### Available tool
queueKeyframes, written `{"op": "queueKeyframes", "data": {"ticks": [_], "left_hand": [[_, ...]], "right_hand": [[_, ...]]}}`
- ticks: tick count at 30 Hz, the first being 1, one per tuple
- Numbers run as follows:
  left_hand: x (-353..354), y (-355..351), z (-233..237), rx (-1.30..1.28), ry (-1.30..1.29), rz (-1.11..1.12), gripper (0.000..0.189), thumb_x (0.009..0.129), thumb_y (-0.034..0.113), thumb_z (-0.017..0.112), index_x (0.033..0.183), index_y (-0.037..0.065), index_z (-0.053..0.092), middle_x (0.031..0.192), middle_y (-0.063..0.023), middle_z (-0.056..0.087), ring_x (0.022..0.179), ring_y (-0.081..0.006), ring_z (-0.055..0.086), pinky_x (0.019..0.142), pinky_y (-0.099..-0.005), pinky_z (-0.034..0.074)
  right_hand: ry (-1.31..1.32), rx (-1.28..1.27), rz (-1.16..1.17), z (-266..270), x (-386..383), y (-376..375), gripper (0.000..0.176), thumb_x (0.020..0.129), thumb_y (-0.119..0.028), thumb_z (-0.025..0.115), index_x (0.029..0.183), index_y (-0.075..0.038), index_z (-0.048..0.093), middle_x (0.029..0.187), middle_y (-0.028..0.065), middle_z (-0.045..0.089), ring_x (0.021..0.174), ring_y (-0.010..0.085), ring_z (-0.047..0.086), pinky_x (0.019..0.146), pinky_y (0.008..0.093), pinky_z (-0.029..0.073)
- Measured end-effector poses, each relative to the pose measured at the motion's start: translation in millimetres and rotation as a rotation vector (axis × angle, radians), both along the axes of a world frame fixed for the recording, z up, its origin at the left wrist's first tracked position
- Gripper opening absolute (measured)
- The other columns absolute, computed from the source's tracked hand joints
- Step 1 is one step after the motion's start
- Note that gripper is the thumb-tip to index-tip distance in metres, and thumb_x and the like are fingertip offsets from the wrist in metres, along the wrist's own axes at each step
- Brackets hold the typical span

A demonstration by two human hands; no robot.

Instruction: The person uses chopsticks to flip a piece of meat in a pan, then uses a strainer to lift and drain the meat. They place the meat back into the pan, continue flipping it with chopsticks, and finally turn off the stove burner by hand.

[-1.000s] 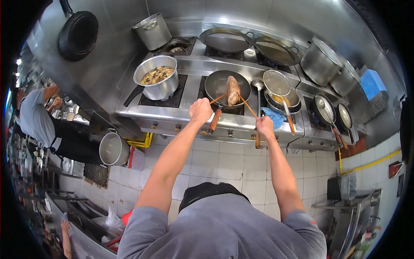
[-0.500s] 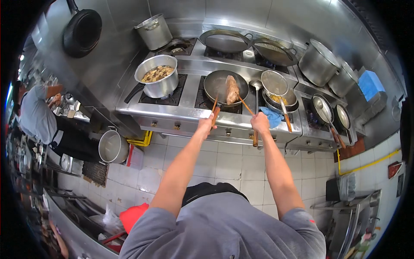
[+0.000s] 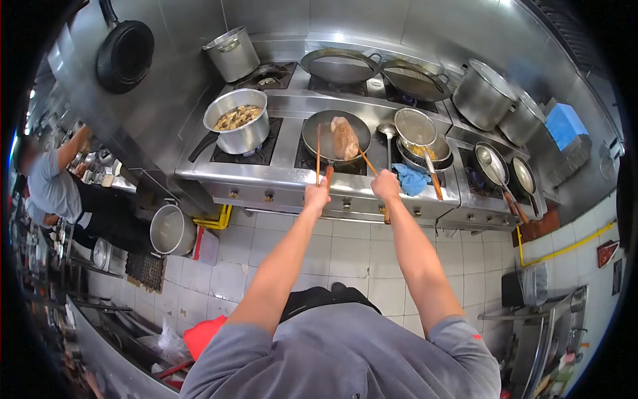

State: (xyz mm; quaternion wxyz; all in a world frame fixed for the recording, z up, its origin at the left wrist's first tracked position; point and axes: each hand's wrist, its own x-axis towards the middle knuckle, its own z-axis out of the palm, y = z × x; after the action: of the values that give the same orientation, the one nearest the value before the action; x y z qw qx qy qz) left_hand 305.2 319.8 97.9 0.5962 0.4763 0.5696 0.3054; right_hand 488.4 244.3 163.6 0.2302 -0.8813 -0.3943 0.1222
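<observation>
A browned piece of meat (image 3: 344, 138) lies in a dark frying pan (image 3: 314, 136) on the front middle burner. My left hand (image 3: 317, 194) is closed around a thin wooden stick (image 3: 318, 149) that points over the pan's left side, close by the pan's wooden handle (image 3: 329, 172). In my right hand (image 3: 385, 186) is another thin stick (image 3: 367, 161), its tip at the lower right of the meat. Just right of the pan, a ladle (image 3: 387, 133) rests on the stove.
On the left burner stands a pot of chopped food (image 3: 249, 141). A strainer (image 3: 416, 127), blue cloth (image 3: 412, 179) and two pans (image 3: 492, 166) are to the right. Woks (image 3: 340, 68) and tall pots (image 3: 484, 96) line the back. A co-worker (image 3: 53, 176) stands far left.
The left stick has swung away from the meat and now points up over the pan's left side. The right stick still reaches the meat. The co-worker's arm is raised higher.
</observation>
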Motion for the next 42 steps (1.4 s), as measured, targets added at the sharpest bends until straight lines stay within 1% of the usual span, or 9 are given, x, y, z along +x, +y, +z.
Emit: {"op": "queueKeyframes", "data": {"ticks": [6, 9, 11, 12, 15, 17, 20, 25, 42], "left_hand": [[-1, 9, -5, 0.002, -0.040, -0.020, 0.045, 0.088, 0.041, 0.053, 0.090, -0.002, 0.063, 0.068, -0.0067, 0.058, 0.044, -0.0142, 0.050, 0.041, -0.0274, 0.038], [-13, 7, 0, 0.035, -0.025, -0.085, 0.049, 0.089, 0.042, 0.050, 0.087, -0.006, 0.061, 0.067, -0.0097, 0.057, 0.047, -0.0175, 0.055, 0.050, -0.0324, 0.046], [-20, 12, 8, 0.062, 0.148, -0.161, 0.053, 0.089, 0.045, 0.045, 0.088, -0.005, 0.062, 0.076, -0.0170, 0.062, 0.065, -0.0267, 0.064, 0.060, -0.0381, 0.048], [-23, 15, 13, 0.192, 0.385, -0.192, 0.047, 0.091, 0.040, 0.039, 0.093, -0.001, 0.062, 0.088, -0.0225, 0.063, 0.088, -0.0353, 0.061, 0.073, -0.0447, 0.047], [-32, 4, 41, 0.376, 0.616, -0.084, 0.038, 0.091, 0.032, 0.037, 0.095, 0.005, 0.063, 0.094, -0.0233, 0.062, 0.101, -0.0381, 0.055, 0.082, -0.0482, 0.044], [-39, 0, 62, 0.437, 0.661, -0.112, 0.030, 0.090, 0.027, 0.039, 0.095, 0.009, 0.063, 0.093, -0.0208, 0.063, 0.095, -0.0377, 0.058, 0.080, -0.0474, 0.046], [-43, 12, 70, 0.665, 0.737, -0.230, 0.027, 0.085, 0.022, 0.045, 0.091, 0.003, 0.063, 0.091, -0.0208, 0.063, 0.090, -0.0404, 0.058, 0.079, -0.0478, 0.046], [-41, 27, 75, 0.840, 0.963, -0.320, 0.018, 0.079, 0.011, 0.048, 0.083, 0.004, 0.065, 0.087, -0.0181, 0.064, 0.086, -0.0341, 0.062, 0.075, -0.0423, 0.049], [-42, 37, 85, 0.976, 0.957, -0.376, 0.019, 0.077, 0.012, 0.048, 0.075, 0.004, 0.065, 0.080, -0.0178, 0.064, 0.078, -0.0346, 0.063, 0.070, -0.0422, 0.050]], "right_hand": [[-0.160, 0.061, 0.146, 10, -13, 13, 0.018, 0.077, -0.012, 0.054, 0.083, 0.002, 0.063, 0.090, 0.0255, 0.061, 0.088, 0.0412, 0.059, 0.078, 0.0477, 0.047], [-0.179, 0.057, 0.182, 3, -20, 12, 0.020, 0.081, -0.015, 0.053, 0.083, 0.003, 0.062, 0.088, 0.0264, 0.061, 0.087, 0.0417, 0.059, 0.076, 0.0485, 0.047], [-0.186, 0.070, 0.184, 2, -23, 19, 0.020, 0.081, -0.015, 0.053, 0.082, 0.003, 0.062, 0.087, 0.0265, 0.061, 0.086, 0.0418, 0.059, 0.075, 0.0487, 0.047], [-0.200, 0.077, 0.187, 4, -24, 17, 0.017, 0.078, -0.012, 0.052, 0.081, 0.002, 0.062, 0.087, 0.0256, 0.061, 0.085, 0.0417, 0.059, 0.075, 0.0483, 0.047], [-0.230, 0.082, 0.180, 7, -22, 15, 0.015, 0.076, -0.010, 0.052, 0.079, 0.001, 0.062, 0.085, 0.0244, 0.062, 0.083, 0.0416, 0.060, 0.074, 0.0478, 0.047], [-0.232, 0.074, 0.181, 9, -23, 16, 0.015, 0.077, -0.009, 0.051, 0.079, 0.001, 0.062, 0.085, 0.0239, 0.062, 0.083, 0.0411, 0.060, 0.073, 0.0472, 0.048], [-0.261, 0.071, 0.200, 9, -26, 22, 0.015, 0.078, -0.009, 0.050, 0.079, 0.000, 0.062, 0.084, 0.0231, 0.062, 0.082, 0.0400, 0.061, 0.073, 0.0463, 0.049], [-0.275, 0.043, 0.200, 13, -28, 27, 0.016, 0.078, -0.009, 0.050, 0.081, 0.001, 0.062, 0.086, 0.0234, 0.062, 0.084, 0.0397, 0.061, 0.074, 0.0465, 0.049], [-0.405, 0.018, 0.200, 40, -20, 18, 0.016, 0.076, -0.014, 0.057, 0.077, 0.000, 0.064, 0.080, 0.0228, 0.063, 0.079, 0.0404, 0.062, 0.071, 0.0468, 0.050]]}}
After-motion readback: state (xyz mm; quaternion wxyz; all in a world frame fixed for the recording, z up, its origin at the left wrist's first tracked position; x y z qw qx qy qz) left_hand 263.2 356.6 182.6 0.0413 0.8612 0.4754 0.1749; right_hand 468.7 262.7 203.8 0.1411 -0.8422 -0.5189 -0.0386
